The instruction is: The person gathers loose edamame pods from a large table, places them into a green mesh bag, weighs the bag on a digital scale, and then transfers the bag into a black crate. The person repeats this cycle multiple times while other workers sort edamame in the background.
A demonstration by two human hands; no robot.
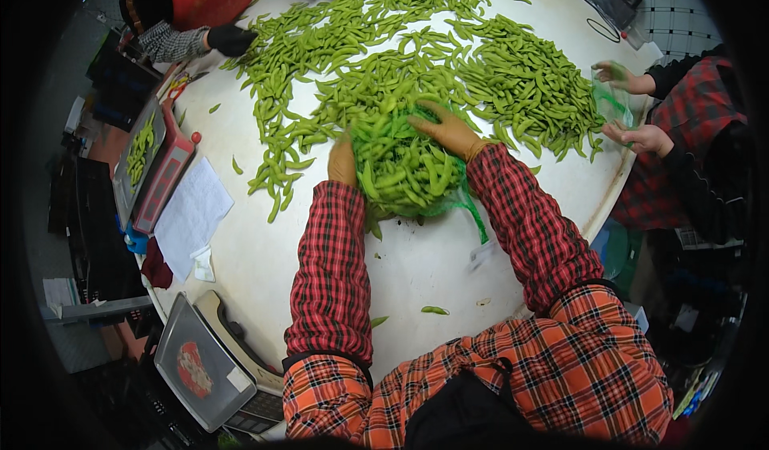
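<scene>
Green soybean pods (408,176) fill a green mesh bag (393,134) that lies on its side on the white table (336,239). My left hand (342,160), in a tan glove, is against the bag's left side; its fingers are mostly hidden behind the bag. My right hand (444,128), gloved alike, lies over the bag's upper right with fingers curved onto the mesh. A green strip with a pale tag (482,256) trails from the bag towards my right forearm. Loose soybean pods (384,77) spread beyond the bag, with a thicker heap (528,83) to the right.
At the left stand a red scale (162,176) with pods on its pan, a paper sheet (195,215) and a second scale (207,360). A black-gloved hand (231,40) of a person reaches in at upper left. Another person's hands (640,137) hold a mesh bag (611,104) at the right edge.
</scene>
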